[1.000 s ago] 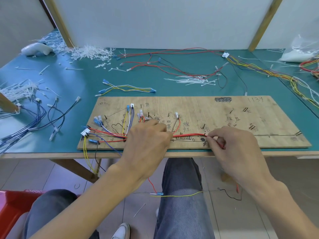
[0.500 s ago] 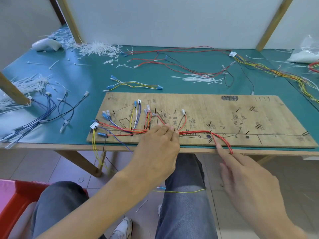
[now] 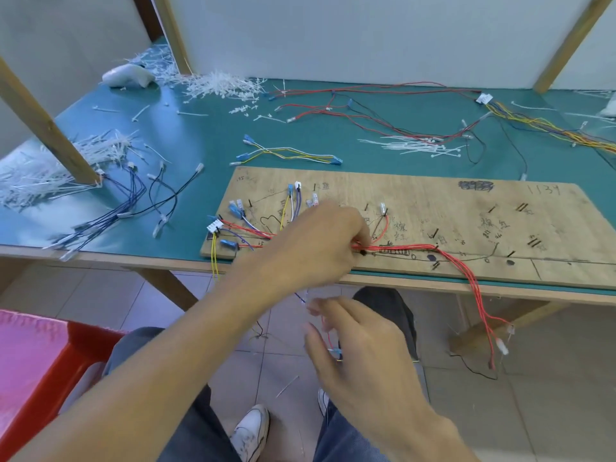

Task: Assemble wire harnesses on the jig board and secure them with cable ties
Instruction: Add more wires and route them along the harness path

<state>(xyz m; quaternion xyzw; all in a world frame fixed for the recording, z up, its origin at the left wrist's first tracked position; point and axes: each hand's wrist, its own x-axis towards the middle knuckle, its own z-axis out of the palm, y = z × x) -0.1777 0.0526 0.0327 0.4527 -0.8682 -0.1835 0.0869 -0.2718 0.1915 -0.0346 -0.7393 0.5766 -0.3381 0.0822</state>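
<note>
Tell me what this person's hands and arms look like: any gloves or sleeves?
No gloves: the left hand and right hand are bare, with no ring showing. The left forearm and right forearm are bare too; no sleeve, watch or band is in view.

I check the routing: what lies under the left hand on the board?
On both sides of the left hand, red wires emerge across the board. Their path beneath the palm is covered.

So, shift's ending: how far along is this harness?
Done: wires are routed across the jig board, the red wire bundle along its front. In hand: the left hand pinches that bundle; the right hand is by a dangling wire. Left: no tie shows on it; cable ties lie behind.
</note>
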